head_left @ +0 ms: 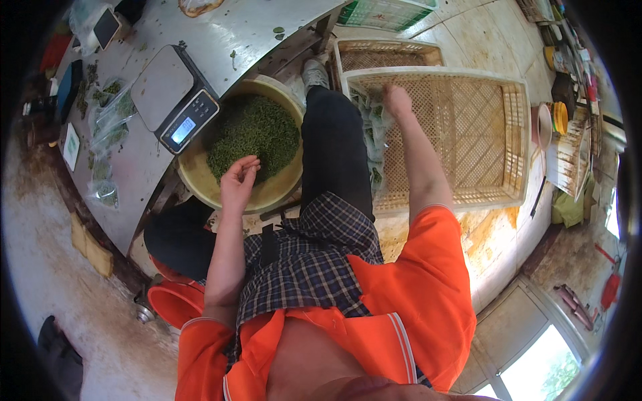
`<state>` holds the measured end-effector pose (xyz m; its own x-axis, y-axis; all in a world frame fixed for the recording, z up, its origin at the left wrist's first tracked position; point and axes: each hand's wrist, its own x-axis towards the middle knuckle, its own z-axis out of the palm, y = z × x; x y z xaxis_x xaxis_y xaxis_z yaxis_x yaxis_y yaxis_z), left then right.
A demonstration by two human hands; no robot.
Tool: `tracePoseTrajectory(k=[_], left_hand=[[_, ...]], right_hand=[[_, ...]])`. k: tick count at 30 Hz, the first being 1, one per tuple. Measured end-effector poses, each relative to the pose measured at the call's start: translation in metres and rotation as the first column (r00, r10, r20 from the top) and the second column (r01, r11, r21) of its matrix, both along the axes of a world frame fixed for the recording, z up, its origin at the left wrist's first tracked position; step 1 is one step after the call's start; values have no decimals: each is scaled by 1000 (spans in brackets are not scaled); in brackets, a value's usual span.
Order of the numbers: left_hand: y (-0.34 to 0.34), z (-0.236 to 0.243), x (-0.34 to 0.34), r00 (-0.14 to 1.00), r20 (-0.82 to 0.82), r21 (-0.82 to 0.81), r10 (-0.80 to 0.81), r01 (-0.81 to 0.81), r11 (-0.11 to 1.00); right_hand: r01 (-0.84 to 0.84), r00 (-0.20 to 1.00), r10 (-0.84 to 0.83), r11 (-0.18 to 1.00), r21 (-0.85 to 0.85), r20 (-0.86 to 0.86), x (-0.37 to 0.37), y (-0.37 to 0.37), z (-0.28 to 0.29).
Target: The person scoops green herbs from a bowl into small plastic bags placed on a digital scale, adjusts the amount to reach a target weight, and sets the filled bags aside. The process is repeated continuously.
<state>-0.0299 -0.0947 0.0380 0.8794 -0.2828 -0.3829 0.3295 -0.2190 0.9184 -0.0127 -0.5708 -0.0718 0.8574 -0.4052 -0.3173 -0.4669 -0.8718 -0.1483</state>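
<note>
1. Head view: right hand (396,102) beside bags (372,148) in the crate (468,130), grip unclear; I'd say placing.
2. Left hand (241,178), loosely curled, nothing visible held, above greens (257,130).
3. Next likely calls for careful release.

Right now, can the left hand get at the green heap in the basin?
Probably yes: the left hand is over the near side of the basin, with nothing visible blocking the green heap. The scale hides part of the basin's rim.
</note>
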Motion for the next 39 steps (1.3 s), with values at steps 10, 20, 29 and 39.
tracePoseTrajectory(k=[10, 20, 29, 39], left_hand=[[42, 13, -10, 988, 25, 22, 153, -153, 988], [262, 31, 124, 103, 686, -100, 720, -967, 234], [437, 1, 163, 187, -75, -25, 979, -982, 186], [216, 102, 134, 633, 288, -357, 718, -625, 694]], right_hand=[[-50, 980, 88, 978, 205, -181, -1, 54, -12], [50, 865, -243, 912, 407, 438, -19, 77, 43], [-332, 713, -339, 607, 721, 614, 17, 210, 192], [-304, 890, 456, 573, 761, 12, -23, 377, 100]])
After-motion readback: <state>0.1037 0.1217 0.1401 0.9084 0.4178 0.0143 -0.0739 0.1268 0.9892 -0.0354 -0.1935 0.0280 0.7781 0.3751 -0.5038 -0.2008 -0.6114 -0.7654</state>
